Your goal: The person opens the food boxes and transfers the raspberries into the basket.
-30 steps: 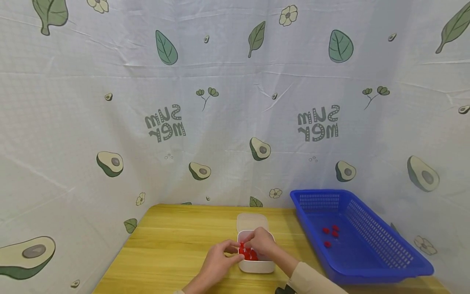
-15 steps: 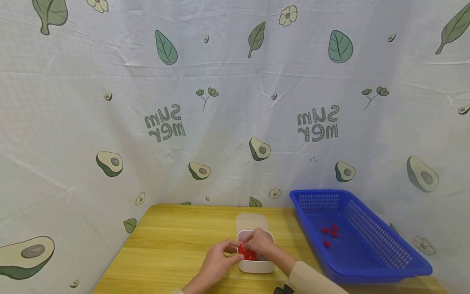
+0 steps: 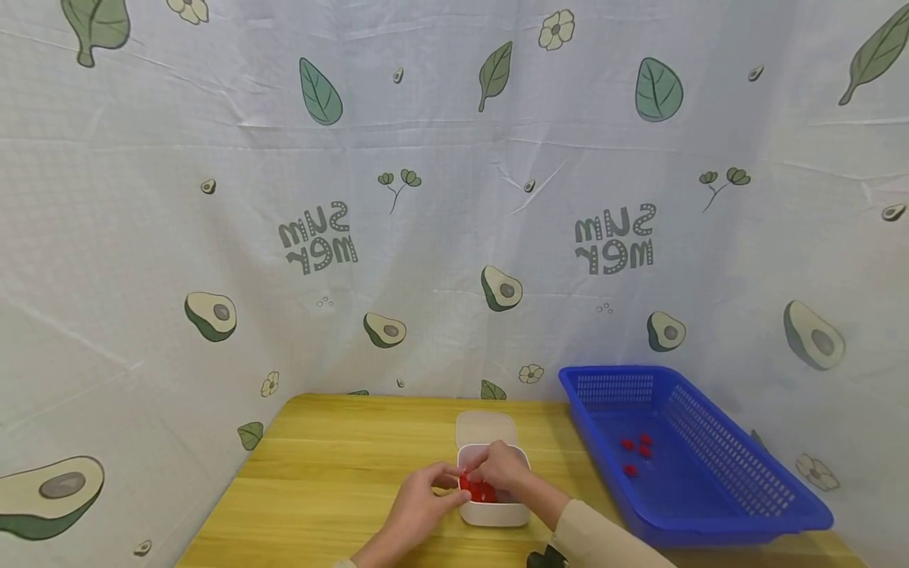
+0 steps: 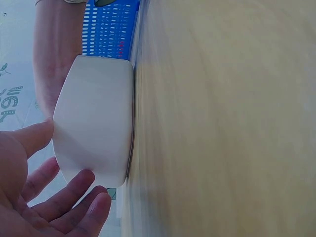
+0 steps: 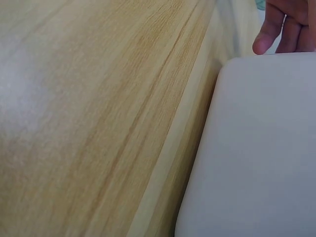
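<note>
A small white box [image 3: 495,515] stands on the wooden table with several small red pieces [image 3: 484,495] in its left part. My left hand [image 3: 419,501] is at its left side, thumb and index fingertips at the rim and the other fingers loosely spread, as the left wrist view shows. From the right, my right hand [image 3: 503,467] reaches down into the box with bent fingers. Its fingertips are at the red pieces near the left rim; whether they pinch one is hidden. In the right wrist view only the box wall [image 5: 252,148] and left fingers [image 5: 269,34] show.
Just behind the box is a pale lid [image 3: 486,428]. A large blue basket [image 3: 717,525] stands to the right, with several red pieces [image 3: 630,471] on its floor. A printed curtain [image 3: 440,237] hangs behind the wooden table [image 3: 319,473]. A dark object [image 3: 545,557] sits by the right sleeve.
The red piece between my fingertips, which showed above the rim before, is now lower and more covered by the right fingers. Both hands stay nearly in place.
</note>
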The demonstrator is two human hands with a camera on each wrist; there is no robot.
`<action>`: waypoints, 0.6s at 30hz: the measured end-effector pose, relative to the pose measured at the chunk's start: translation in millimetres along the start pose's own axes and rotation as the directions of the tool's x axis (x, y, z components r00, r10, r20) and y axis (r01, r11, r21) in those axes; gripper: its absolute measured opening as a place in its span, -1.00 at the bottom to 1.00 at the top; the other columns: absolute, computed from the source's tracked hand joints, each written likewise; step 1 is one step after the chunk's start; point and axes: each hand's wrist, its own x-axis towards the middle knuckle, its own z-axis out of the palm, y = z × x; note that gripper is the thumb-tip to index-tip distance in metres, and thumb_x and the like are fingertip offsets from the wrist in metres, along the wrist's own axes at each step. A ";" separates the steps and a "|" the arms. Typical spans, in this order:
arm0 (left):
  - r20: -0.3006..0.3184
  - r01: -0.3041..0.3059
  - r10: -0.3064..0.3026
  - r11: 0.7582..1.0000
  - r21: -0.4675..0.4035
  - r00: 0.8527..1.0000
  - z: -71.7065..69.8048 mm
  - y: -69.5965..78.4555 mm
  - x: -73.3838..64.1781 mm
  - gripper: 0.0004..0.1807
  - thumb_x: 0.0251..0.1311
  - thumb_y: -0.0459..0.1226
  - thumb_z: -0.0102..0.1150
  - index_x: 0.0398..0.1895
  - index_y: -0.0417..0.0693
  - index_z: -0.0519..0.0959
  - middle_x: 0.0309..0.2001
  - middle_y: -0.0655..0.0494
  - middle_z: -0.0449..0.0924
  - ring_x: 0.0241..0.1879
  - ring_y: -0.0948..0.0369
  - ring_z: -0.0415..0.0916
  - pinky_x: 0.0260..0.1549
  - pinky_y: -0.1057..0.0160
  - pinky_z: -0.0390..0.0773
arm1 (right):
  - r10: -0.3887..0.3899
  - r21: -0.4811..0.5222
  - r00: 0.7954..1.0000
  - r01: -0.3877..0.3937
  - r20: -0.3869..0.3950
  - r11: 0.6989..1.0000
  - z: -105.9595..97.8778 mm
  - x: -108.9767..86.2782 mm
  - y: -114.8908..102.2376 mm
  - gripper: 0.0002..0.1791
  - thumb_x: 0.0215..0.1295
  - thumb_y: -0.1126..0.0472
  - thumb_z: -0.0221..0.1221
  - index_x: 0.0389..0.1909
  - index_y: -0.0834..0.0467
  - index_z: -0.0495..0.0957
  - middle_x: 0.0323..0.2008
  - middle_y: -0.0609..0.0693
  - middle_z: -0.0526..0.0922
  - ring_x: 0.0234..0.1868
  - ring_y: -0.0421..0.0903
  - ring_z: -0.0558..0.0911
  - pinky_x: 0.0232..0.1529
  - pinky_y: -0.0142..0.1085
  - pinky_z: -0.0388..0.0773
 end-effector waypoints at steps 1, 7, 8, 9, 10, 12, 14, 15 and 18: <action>0.001 -0.003 0.003 1.000 0.003 1.000 -0.1 0.2 0.0 -0.68 0.20 -0.09 0.41 -0.04 0.00 0.68 -0.14 0.11 0.73 -0.13 0.16 0.63 -0.12 0.03 0.70 | -0.001 0.005 1.000 0.001 0.001 1.000 0.0 0.0 0.0 -0.94 0.17 0.27 0.38 -0.36 0.17 0.79 -0.43 -0.04 0.70 -0.43 -0.12 0.49 -0.43 -0.36 0.50; 0.001 -0.008 0.008 1.000 0.012 1.000 -0.7 0.7 -0.5 -0.68 0.20 -0.09 0.41 -0.05 -0.01 0.68 -0.15 0.10 0.74 -0.14 0.17 0.63 -0.13 0.04 0.70 | -0.026 0.022 1.000 0.026 -0.002 0.999 0.4 -1.0 0.2 -0.93 0.15 0.28 0.39 -0.36 0.20 0.78 -0.44 -0.02 0.71 -0.44 -0.13 0.50 -0.43 -0.36 0.52; 0.000 -0.006 0.006 1.000 0.011 1.000 -0.8 0.8 -0.5 -0.68 0.19 -0.09 0.41 -0.05 0.00 0.68 -0.15 0.11 0.74 -0.14 0.16 0.63 -0.13 0.04 0.70 | -0.028 0.024 1.000 0.028 -0.004 0.999 0.3 -1.4 0.0 -0.93 0.15 0.29 0.39 -0.36 0.20 0.78 -0.44 -0.03 0.71 -0.44 -0.13 0.50 -0.44 -0.36 0.52; -0.002 -0.008 0.008 1.000 0.011 1.000 -1.0 1.0 -0.7 -0.69 0.19 -0.10 0.42 -0.05 0.00 0.68 -0.15 0.11 0.74 -0.14 0.16 0.63 -0.13 0.04 0.70 | -0.030 0.024 1.000 0.030 -0.006 0.999 0.0 -1.7 -0.3 -0.93 0.15 0.29 0.39 -0.36 0.20 0.78 -0.44 -0.03 0.71 -0.44 -0.13 0.50 -0.44 -0.37 0.51; -0.003 -0.012 0.012 1.000 0.012 1.000 -1.0 1.0 -0.7 -0.69 0.19 -0.10 0.42 -0.05 0.00 0.68 -0.15 0.11 0.74 -0.14 0.15 0.63 -0.14 0.03 0.70 | -0.027 0.024 1.000 0.027 -0.008 0.999 0.0 -1.6 -0.3 -0.94 0.14 0.28 0.39 -0.37 0.19 0.79 -0.44 -0.03 0.71 -0.44 -0.14 0.50 -0.44 -0.37 0.50; -0.003 -0.014 0.014 1.000 0.010 1.000 -1.1 0.8 -0.8 -0.70 0.19 -0.10 0.42 -0.06 0.01 0.68 -0.15 0.11 0.74 -0.13 0.14 0.63 -0.13 0.04 0.70 | -0.017 0.029 1.000 0.018 -0.007 0.999 -0.2 -1.3 -0.3 -0.94 0.14 0.29 0.39 -0.37 0.18 0.79 -0.44 -0.04 0.70 -0.43 -0.13 0.50 -0.44 -0.36 0.50; -0.003 -0.019 0.019 1.000 0.008 1.000 -0.9 0.3 -0.6 -0.71 0.19 -0.11 0.42 -0.07 0.01 0.68 -0.15 0.11 0.74 -0.13 0.14 0.64 -0.14 0.05 0.70 | -0.009 0.035 1.000 0.009 -0.004 0.999 -0.4 -0.7 -0.2 -0.95 0.15 0.29 0.39 -0.37 0.17 0.79 -0.43 -0.04 0.70 -0.42 -0.12 0.50 -0.43 -0.36 0.50; -0.003 -0.018 0.018 1.000 0.007 1.000 -0.8 0.2 -0.7 -0.71 0.19 -0.11 0.42 -0.07 0.01 0.68 -0.15 0.11 0.74 -0.13 0.15 0.64 -0.14 0.07 0.70 | -0.007 0.034 1.000 0.007 -0.002 0.999 -0.5 -0.2 0.0 -0.95 0.15 0.29 0.39 -0.37 0.17 0.79 -0.44 -0.05 0.69 -0.42 -0.12 0.50 -0.43 -0.36 0.48; -0.003 -0.018 0.018 1.000 0.002 1.000 -0.9 0.7 -1.2 -0.71 0.20 -0.11 0.41 -0.07 0.02 0.68 -0.15 0.11 0.74 -0.13 0.17 0.64 -0.15 0.11 0.70 | -0.003 0.051 1.000 0.002 0.014 0.999 -1.7 0.2 -0.8 -0.96 0.17 0.31 0.37 -0.37 0.17 0.78 -0.46 -0.04 0.68 -0.46 -0.12 0.46 -0.51 -0.39 0.39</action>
